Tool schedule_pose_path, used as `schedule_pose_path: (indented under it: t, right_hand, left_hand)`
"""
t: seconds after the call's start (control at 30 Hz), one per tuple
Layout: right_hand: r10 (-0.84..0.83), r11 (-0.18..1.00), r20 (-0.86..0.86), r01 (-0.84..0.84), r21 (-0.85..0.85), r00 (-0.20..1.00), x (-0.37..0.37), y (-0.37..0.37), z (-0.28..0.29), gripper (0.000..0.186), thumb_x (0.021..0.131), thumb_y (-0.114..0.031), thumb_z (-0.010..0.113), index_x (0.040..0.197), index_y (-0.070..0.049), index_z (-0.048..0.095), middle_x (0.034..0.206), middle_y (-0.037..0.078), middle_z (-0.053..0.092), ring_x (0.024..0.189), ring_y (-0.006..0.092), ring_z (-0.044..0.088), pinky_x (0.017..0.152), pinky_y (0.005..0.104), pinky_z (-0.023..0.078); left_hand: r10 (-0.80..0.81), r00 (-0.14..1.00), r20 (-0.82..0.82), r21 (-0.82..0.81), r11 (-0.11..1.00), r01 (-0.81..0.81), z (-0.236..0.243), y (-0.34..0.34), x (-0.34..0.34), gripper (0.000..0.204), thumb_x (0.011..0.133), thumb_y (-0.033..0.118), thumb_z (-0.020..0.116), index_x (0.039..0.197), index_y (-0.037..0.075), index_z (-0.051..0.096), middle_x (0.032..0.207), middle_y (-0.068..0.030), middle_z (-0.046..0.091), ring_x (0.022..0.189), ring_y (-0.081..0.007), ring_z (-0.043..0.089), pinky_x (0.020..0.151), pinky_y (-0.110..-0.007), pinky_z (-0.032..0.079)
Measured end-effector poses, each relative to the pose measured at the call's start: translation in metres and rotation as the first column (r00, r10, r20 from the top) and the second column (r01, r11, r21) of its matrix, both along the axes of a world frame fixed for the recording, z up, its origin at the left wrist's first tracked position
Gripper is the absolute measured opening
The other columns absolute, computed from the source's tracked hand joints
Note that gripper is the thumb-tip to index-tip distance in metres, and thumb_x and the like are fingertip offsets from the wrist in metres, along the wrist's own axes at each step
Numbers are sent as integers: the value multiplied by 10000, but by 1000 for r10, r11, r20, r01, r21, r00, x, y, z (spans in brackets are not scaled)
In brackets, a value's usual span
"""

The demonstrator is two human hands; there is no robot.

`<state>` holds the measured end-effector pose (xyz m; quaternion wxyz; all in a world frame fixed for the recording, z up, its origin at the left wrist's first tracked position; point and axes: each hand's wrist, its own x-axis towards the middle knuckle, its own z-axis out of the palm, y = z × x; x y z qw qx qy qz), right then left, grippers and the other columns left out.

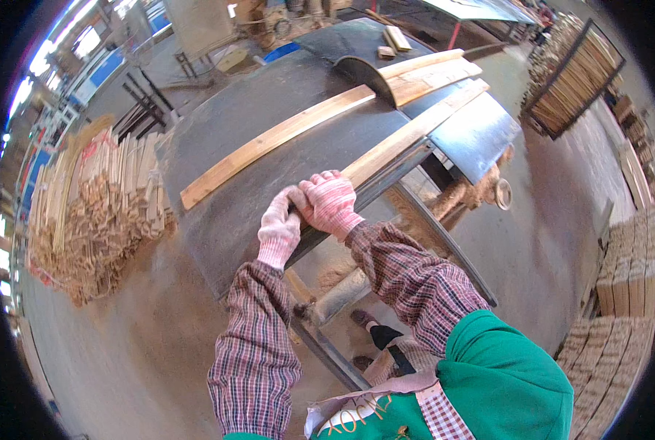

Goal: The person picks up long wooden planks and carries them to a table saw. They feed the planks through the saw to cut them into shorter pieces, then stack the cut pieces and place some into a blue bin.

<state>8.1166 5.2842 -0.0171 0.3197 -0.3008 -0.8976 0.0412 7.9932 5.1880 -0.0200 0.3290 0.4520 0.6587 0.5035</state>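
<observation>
My left hand (279, 224) and my right hand (327, 205), both in pink-and-white knit gloves, are closed together on the near end of a long pale wooden board (415, 125). The board lies along a dark metal fence on the machine table (232, 132), running toward a curved dark guard (364, 73). A loose plank (276, 143) lies to its left on the table. Two more strips (434, 77) rest beyond the guard. A shiny metal plate (474, 139) sits right of the board. My fingertips are partly hidden.
Bundled sticks (100, 213) stand on the floor at left. A metal-framed rack of wood (569, 81) is at upper right, and stacked slats (628, 264) line the right side. Small blocks (393, 40) lie at the table's back. My feet show below the open frame.
</observation>
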Motion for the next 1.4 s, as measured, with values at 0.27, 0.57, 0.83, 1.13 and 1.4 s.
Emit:
schedule_pose_path:
  t: [0.27, 0.57, 0.83, 1.13, 1.4]
  right_hand:
    - [8, 1000, 128, -4, -31, 992, -62, 41, 5, 493, 923, -539, 595, 762, -96, 743, 896, 119, 707, 949, 330, 657, 857, 457, 498]
    - [-7, 992, 347, 51, -118, 938, -120, 86, 15, 560, 958, -587, 518, 1015, -95, 778, 1129, 116, 716, 1110, 303, 644, 972, 434, 497]
    - [72, 992, 294, -38, -118, 953, -84, 66, 12, 427, 923, -489, 590, 975, -109, 778, 1079, 103, 728, 1086, 270, 664, 897, 436, 502]
    - [154, 976, 167, -123, -179, 974, 54, -27, 17, 318, 866, -407, 649, 866, -102, 738, 979, 91, 697, 991, 273, 639, 856, 442, 472]
    - [209, 949, 359, -99, -301, 910, 181, -123, 29, 344, 893, -441, 637, 894, -119, 754, 989, 70, 689, 1027, 256, 633, 913, 441, 467]
  left_hand:
    - [407, 859, -312, 190, 912, -363, -7, 41, -48, 269, 897, 36, 569, 1092, 102, 742, 1059, -144, 753, 1020, -299, 721, 925, -376, 555]
    - [342, 697, -631, 70, 919, -387, -17, 91, -102, 277, 915, 45, 581, 1134, 147, 716, 1065, -158, 730, 1035, -332, 703, 865, -389, 550]
    - [331, 815, -476, 53, 935, -350, -7, 54, -77, 249, 963, 186, 576, 1156, 163, 730, 1125, -143, 733, 1064, -334, 696, 933, -395, 545]
    - [-41, 278, -960, -161, 893, -421, 57, 17, -19, 799, 845, 532, 729, 1507, 161, 479, 1608, -117, 404, 1457, -327, 400, 1210, -469, 291]
    - [-368, 371, -853, -507, 755, -416, 56, -18, 85, 994, 815, 708, 681, 1578, 161, 355, 1621, -124, 366, 1484, -331, 354, 1219, -471, 277]
